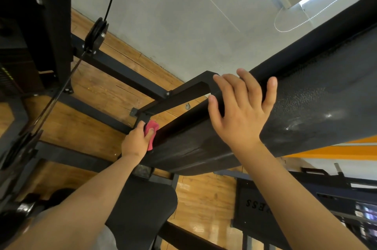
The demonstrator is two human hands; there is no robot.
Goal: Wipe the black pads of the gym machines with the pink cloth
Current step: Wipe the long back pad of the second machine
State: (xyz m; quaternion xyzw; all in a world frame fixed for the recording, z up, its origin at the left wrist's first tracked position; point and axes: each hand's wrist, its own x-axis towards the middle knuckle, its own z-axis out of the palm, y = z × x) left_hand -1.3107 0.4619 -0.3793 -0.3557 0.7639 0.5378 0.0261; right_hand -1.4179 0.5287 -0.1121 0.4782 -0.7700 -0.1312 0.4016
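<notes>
I grip the pink cloth (151, 128) in my left hand (134, 143) against the black pad (306, 106) at frame centre, and should wipe firmly along its edge, my spread-fingered right hand (238, 119) bracing it.

The black pad (306, 111) looked like pebbled vinyl, faintly glossy where light struck it; the pink cloth (151, 129) was soft, matt fabric, bunched at the pad's lower edge; the frame (114, 70) was dark painted metal, dull; the floor (98, 88) was varnished wood planks with a warm sheen; the wall (183, 15) was matt grey, smooth.
</notes>
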